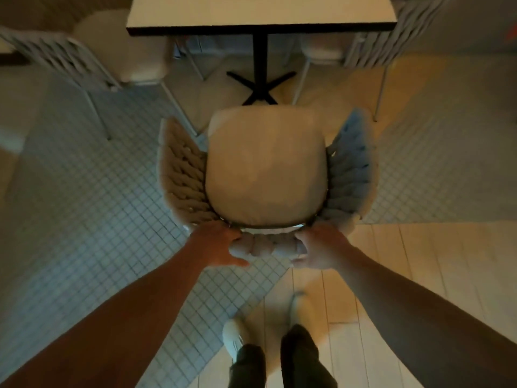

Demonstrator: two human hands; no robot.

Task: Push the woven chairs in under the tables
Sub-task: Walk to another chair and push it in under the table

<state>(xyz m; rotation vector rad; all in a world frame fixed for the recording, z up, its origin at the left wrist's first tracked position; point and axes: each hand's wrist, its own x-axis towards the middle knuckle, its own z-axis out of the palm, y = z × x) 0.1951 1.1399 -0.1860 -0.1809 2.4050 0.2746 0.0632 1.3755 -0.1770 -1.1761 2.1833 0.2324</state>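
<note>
Head: left grip [221, 245], right grip [319, 247] hold woven chair [265, 169] facing table [260, 12].

Both arms bare, stretched forward. Left forearm [134, 303] runs from near-left corner toward centre; right forearm [405, 298] mirrors it from near-right corner. Left hand [221, 245] grips left end of woven chair backrest [265, 246]: thumb on near side, fingers curled over far side, mostly hidden. Right hand [319, 247] grips right end same way. Hands level, apart. Near edge: dark trouser legs [300, 359], pale shoes [232, 336], right foot farther forward.
</note>
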